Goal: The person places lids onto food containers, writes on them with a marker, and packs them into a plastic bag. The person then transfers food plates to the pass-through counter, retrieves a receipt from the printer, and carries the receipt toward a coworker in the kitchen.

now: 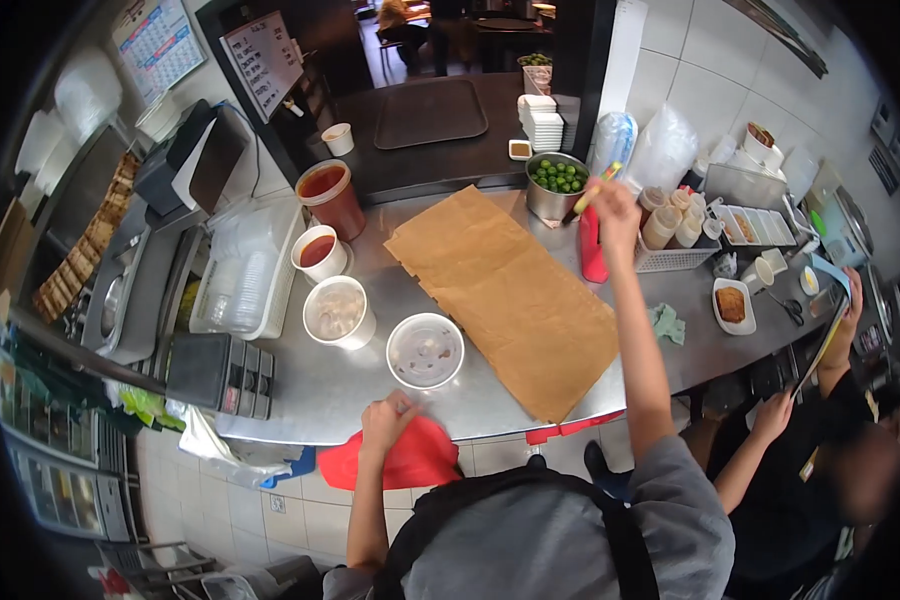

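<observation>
My right hand (pixel 615 212) is raised over the counter's back, fingers closed on a slim yellow-green stick-like item (pixel 588 190). Beside it stand a metal pot of green limes (pixel 558 178) and a red bottle (pixel 592 250). At the front edge, my left hand (pixel 386 418) has curled fingers above a red cloth or bag (pixel 410 455); whether it grips the red material is unclear. A lidded round container (pixel 425 351) stands just beyond that hand. Brown paper (pixel 510 300) lies flat across the counter's middle.
More containers of food (pixel 338 312) and red sauce (pixel 318 252) stand left of the paper. A basket of sauce bottles (pixel 677 258), a green cloth (pixel 667 323) and a white dish (pixel 733 306) are on the right. A co-worker (pixel 820 470) stands at right, holding a flat item.
</observation>
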A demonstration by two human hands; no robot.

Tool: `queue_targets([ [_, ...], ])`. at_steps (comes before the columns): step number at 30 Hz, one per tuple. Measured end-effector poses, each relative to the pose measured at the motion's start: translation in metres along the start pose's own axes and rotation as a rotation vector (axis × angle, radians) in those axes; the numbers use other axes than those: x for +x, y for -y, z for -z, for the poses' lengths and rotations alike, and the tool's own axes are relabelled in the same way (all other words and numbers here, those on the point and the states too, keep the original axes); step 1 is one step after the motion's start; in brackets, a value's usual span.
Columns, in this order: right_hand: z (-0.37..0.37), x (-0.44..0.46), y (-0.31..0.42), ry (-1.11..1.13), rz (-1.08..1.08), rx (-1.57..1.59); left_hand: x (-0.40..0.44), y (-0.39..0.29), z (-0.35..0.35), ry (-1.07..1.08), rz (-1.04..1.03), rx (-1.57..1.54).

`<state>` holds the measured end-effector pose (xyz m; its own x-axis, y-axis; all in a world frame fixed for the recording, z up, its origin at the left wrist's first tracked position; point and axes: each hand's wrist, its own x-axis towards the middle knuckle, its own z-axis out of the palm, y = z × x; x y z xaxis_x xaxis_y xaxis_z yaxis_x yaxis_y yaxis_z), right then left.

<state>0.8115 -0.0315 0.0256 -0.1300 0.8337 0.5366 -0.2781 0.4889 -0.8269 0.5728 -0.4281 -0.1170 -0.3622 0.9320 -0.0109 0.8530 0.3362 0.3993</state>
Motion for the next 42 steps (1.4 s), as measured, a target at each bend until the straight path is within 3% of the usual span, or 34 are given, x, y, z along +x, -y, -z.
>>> queue_targets([
  [1, -0.019, -0.031, 0.012, 0.055, -0.043, 0.081, -0.002, 0.000, 0.012, 0.010, -0.016, -0.003],
  [3, -0.069, -0.113, 0.041, 0.209, -0.110, 0.266, -0.014, -0.010, 0.045, 0.098, -0.236, -0.153],
  [4, -0.095, -0.152, 0.048, 0.301, -0.247, 0.534, -0.021, -0.019, 0.060, 0.114, -0.241, -0.155],
  [6, -0.132, -0.217, 0.058, 0.485, -0.471, 0.528, -0.027, -0.033, 0.079, 0.241, -0.117, -0.651],
  [7, -0.148, -0.238, 0.063, 0.528, -0.564, 0.576, -0.028, -0.024, 0.074, 0.325, -0.125, -0.723],
  [8, -0.162, -0.251, 0.068, 0.514, -0.568, 0.571, -0.028, -0.017, 0.069, 0.340, -0.129, -0.724],
  [10, -0.183, -0.266, 0.076, 0.250, -0.815, 0.818, -0.026, -0.008, 0.065, 0.411, -0.169, -0.780],
  [11, -0.188, -0.272, 0.070, 0.241, -0.811, 0.816, -0.027, -0.006, 0.066, 0.419, -0.174, -0.779],
  [13, -0.197, -0.279, 0.058, 0.473, -0.892, 1.116, -0.031, -0.006, 0.069, 0.521, -0.146, -0.936],
  [14, -0.201, -0.281, 0.059, 0.461, -0.895, 1.114, -0.032, -0.001, 0.065, 0.533, -0.145, -0.938],
  [16, -0.208, -0.280, 0.065, 0.510, -0.993, 0.975, -0.029, 0.011, 0.050, 0.573, -0.168, -1.241],
  [20, -0.209, -0.276, 0.069, 0.436, -1.091, 0.780, -0.025, 0.012, 0.037, 0.550, -0.217, -1.141],
  [22, -0.204, -0.276, 0.063, 0.396, -1.090, 0.813, -0.025, 0.001, 0.041, 0.378, -0.169, -0.757],
  [23, -0.203, -0.276, 0.059, 0.329, -1.127, 0.841, -0.023, -0.002, 0.040, 0.381, -0.169, -0.760],
  [25, -0.204, -0.274, 0.061, 0.212, -1.185, 0.822, -0.024, -0.003, 0.038, 0.099, -0.262, -0.353],
  [27, -0.196, -0.259, 0.049, -0.126, -1.220, 0.637, -0.032, 0.000, 0.036, 0.087, -0.301, -0.279],
  [29, -0.139, -0.219, 0.032, -0.193, -0.789, 0.589, -0.047, 0.009, 0.032, 0.154, -0.323, -0.191],
  [31, -0.133, -0.194, 0.034, -0.066, -0.597, 0.663, -0.043, 0.014, 0.038, 0.131, -0.303, -0.221],
  [36, -0.173, -0.211, -0.002, 0.147, -0.714, 0.471, -0.004, 0.013, 0.047, -0.059, -0.496, -0.240],
  [38, -0.190, -0.225, -0.018, 0.180, -0.726, 0.399, -0.004, 0.013, 0.035, -0.023, -0.485, -0.171],
  [40, -0.197, -0.229, -0.023, 0.239, -0.601, 0.246, 0.007, 0.015, 0.021, -0.026, -0.487, -0.087],
  [42, -0.195, -0.233, -0.033, 0.308, -0.462, 0.143, 0.009, 0.019, 0.004, -0.216, -0.544, -0.245],
])
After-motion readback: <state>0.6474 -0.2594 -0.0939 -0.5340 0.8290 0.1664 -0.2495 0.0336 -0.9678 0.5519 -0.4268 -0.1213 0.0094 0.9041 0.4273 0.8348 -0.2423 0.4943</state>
